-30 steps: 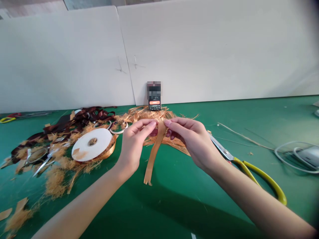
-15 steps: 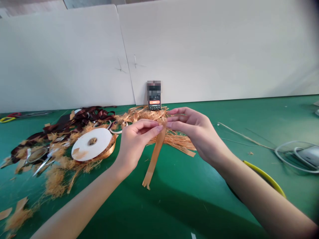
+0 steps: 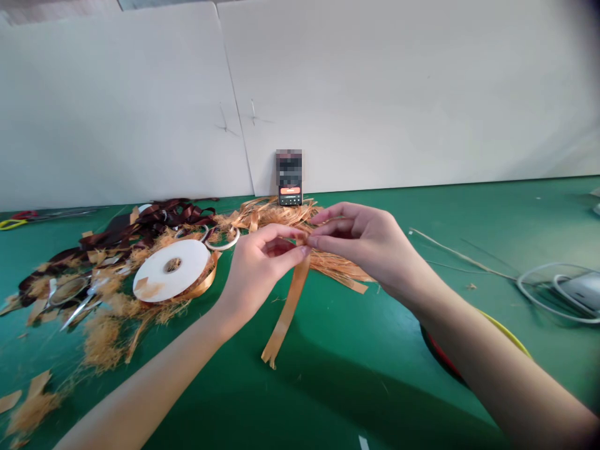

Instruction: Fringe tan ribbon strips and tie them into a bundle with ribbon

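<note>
A tan ribbon [image 3: 288, 309] hangs from my fingertips over the green table, its lower end notched and slightly frayed. My left hand [image 3: 260, 262] pinches the upper end between thumb and forefinger. Right beside it, the thumb and fingers of my right hand [image 3: 363, 240] close on the same end, and the fingertips of both hands nearly touch. What the ribbon's top looks like between the fingers is mostly hidden. Behind the hands lies a bundle of tan ribbon strips [image 3: 337, 269] with fringed ends.
A white ribbon spool [image 3: 159, 275] lies left among frayed threads, scissors [image 3: 79, 309] and dark brown ribbon [image 3: 112, 234]. A phone [image 3: 290, 178] leans against the white board. At right are a grey device [image 3: 584, 290] with a cable and a yellow-and-red curved object [image 3: 506, 334] partly behind my forearm.
My left thumb and fingers have shifted slightly right and down at the ribbon's top, closer against the right fingertips. The ribbon's hanging end has swung a little left and lower.
</note>
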